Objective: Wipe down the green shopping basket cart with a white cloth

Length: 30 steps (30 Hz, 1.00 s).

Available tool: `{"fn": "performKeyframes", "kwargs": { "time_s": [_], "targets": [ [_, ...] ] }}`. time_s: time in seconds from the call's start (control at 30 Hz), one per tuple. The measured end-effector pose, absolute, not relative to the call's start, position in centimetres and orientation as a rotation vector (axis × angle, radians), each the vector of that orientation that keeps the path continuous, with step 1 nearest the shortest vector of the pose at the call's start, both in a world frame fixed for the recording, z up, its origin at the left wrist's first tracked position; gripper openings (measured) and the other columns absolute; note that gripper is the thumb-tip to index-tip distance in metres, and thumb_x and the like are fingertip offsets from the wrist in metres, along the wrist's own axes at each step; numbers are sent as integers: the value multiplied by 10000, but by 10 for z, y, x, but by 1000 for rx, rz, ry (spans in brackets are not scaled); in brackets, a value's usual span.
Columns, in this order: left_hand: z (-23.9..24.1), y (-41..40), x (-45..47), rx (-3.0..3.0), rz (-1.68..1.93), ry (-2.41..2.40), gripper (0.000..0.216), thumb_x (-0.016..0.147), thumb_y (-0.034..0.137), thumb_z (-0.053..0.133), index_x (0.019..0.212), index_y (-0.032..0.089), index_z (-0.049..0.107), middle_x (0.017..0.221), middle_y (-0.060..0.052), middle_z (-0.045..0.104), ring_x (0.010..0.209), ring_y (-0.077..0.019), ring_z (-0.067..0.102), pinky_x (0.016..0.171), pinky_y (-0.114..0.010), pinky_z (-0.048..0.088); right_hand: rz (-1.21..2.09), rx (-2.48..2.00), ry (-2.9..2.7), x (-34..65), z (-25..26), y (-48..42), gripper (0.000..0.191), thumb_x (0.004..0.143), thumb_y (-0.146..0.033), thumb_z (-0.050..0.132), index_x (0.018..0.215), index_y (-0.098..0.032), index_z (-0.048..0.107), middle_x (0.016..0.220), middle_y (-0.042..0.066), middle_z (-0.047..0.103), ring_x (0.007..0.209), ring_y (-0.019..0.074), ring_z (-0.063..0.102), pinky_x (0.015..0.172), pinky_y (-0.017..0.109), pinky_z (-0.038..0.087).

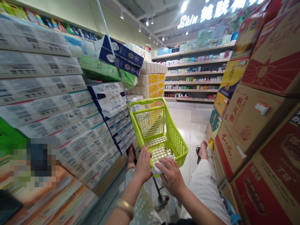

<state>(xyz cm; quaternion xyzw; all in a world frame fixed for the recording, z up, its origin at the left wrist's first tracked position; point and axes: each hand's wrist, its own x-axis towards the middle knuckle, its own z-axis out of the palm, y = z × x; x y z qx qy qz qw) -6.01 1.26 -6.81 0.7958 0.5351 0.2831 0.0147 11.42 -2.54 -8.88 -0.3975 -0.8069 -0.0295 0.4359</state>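
A lime-green plastic shopping cart (pixel 179 145) with latticed walls stands right before me, between my legs. My left hand (pixel 143 162) grips the rim at its near left corner, fingers bent over the edge and thumb hidden. A white wad of cloth or tissue (pixel 157 169) is bunched under my right hand (pixel 172 175), whose fingers press it onto the near rim. Through the cart's basket floor the pale tiles show. A metal pole (pixel 108 31) slants upward from beside the cart's far left corner.
Stacked tissue packs (pixel 47 84) rise on the left, with blue and green packs (pixel 110 70) tilted on top. Cardboard cartons (pixel 246 122) line the right side. Beyond the tiled floor (pixel 185 122), shelves (pixel 194 73) carry small boxed goods.
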Motion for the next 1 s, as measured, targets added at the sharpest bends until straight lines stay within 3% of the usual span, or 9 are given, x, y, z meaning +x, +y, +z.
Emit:
{"fn": "performKeyframes", "kwargs": {
  "time_s": [0.2, 0.37, 0.53, 0.73, 1.0],
  "targets": [
    [-68, 14, -61, 2449, 880, 1662, 510, 540, 376, 802, 894, 227, 468, 1452, -128, 392, 1419, -381, 226, 1103, -591, 333, -154, -1184, -1838, 179, -95, -4, 387, 839, -109, 456, 1170, -235, 612, 1139, 69, 604, 1125, 230, 506, 1008, 433, 387],
    [-69, 15, -54, 2414, 893, 1649, 517, 534, 325, 811, 907, 208, 473, 1450, -155, 382, 1428, -382, 196, 1114, -575, 324, -145, -1216, -1801, 153, -95, -11, 368, 828, -105, 458, 1124, -239, 631, 1104, 68, 608, 1109, 238, 508, 983, 439, 392],
    [-66, 13, -56, 2447, 868, 1661, 333, 651, 174, 682, 918, 209, 487, 1449, -149, 388, 1429, -348, 222, 1134, -561, 304, -98, -987, -1997, 115, -92, -26, 439, 810, -87, 467, 1181, -275, 608, 1177, 53, 588, 1147, 215, 495, 1029, 417, 375],
    [-69, 15, -61, 2440, 875, 1647, 523, 532, 368, 818, 893, 202, 478, 1438, -165, 389, 1417, -398, 215, 1109, -589, 325, -153, -1156, -1837, 177, -97, -5, 396, 838, -114, 464, 1177, -243, 623, 1151, 72, 606, 1121, 230, 519, 999, 424, 409],
    [-71, 14, -54, 2443, 927, 1628, 468, 576, 312, 785, 914, 204, 481, 1443, -162, 382, 1425, -380, 206, 1117, -574, 326, -71, -1056, -1899, 135, -95, -19, 403, 823, -98, 466, 1160, -252, 624, 1146, 65, 593, 1117, 229, 506, 997, 429, 399]
  ]
}}
